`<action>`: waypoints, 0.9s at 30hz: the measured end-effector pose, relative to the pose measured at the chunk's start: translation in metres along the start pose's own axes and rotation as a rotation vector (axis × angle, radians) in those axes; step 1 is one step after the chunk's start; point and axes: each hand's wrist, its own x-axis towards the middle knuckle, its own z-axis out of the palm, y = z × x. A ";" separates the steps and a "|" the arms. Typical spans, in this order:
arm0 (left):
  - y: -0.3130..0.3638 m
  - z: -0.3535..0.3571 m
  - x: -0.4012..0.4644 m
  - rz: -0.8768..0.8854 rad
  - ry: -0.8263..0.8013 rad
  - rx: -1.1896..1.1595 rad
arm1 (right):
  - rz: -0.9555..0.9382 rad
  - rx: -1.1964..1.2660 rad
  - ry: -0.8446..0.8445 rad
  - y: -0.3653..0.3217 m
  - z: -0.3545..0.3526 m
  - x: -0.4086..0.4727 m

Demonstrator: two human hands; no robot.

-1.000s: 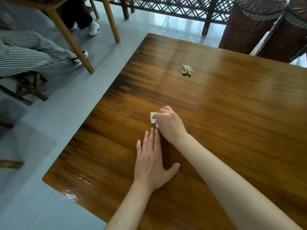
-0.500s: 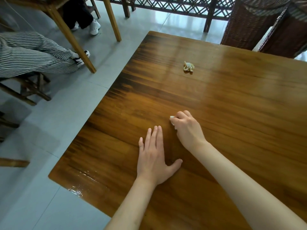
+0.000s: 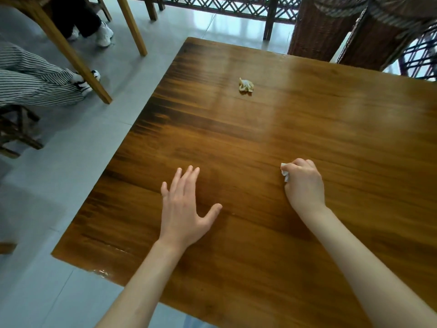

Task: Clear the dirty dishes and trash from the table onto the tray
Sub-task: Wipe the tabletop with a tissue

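My right hand (image 3: 303,184) grips a small white tissue (image 3: 285,172) against the brown wooden table (image 3: 260,138); only a corner of the tissue shows past my curled fingers. My left hand (image 3: 183,204) lies flat on the table with fingers spread, well to the left of the right hand. A crumpled yellowish wad of paper (image 3: 246,85) sits alone farther back on the table. No tray or dishes are in view.
Two wicker chairs (image 3: 331,27) stand behind the far right edge. A seated person's striped trouser legs (image 3: 35,84) and another table's wooden legs (image 3: 78,60) are to the left on the grey floor. A wet patch (image 3: 101,272) shines at the table's near left corner.
My right hand has slid to the right across the table with the tissue in it, away from my left hand. The left hand stays flat on the table.
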 end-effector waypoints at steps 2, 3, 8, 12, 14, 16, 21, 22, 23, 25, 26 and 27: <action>-0.013 -0.009 0.000 -0.025 -0.005 0.033 | 0.038 0.000 0.009 -0.003 0.001 -0.001; -0.019 -0.013 0.000 -0.038 -0.013 0.049 | 0.054 -0.002 0.013 -0.004 0.002 -0.001; -0.038 -0.026 -0.013 -0.070 -0.028 0.055 | 0.061 0.005 0.005 -0.016 0.006 -0.009; -0.042 -0.024 -0.043 -0.041 -0.079 0.040 | -0.045 0.062 -0.059 -0.053 0.013 -0.036; -0.041 -0.021 -0.056 -0.057 -0.131 0.064 | -0.122 0.123 -0.113 -0.075 0.018 -0.053; -0.042 -0.019 -0.062 -0.088 -0.161 0.095 | -0.211 0.195 -0.186 -0.098 0.023 -0.069; -0.043 -0.021 -0.062 -0.098 -0.178 0.152 | -0.489 0.269 -0.324 -0.148 0.036 -0.081; -0.043 -0.021 -0.062 -0.095 -0.178 0.156 | -0.556 0.245 -0.337 -0.154 0.037 -0.077; -0.043 -0.021 -0.062 -0.093 -0.179 0.154 | -0.618 0.212 -0.338 -0.157 0.039 -0.073; -0.041 -0.020 -0.061 -0.086 -0.186 0.148 | -0.695 0.157 -0.338 -0.159 0.038 -0.066; -0.039 -0.019 -0.060 -0.083 -0.193 0.147 | -0.719 0.137 -0.341 -0.157 0.038 -0.065; -0.037 -0.018 -0.058 -0.080 -0.197 0.145 | -0.740 0.111 -0.326 -0.154 0.037 -0.063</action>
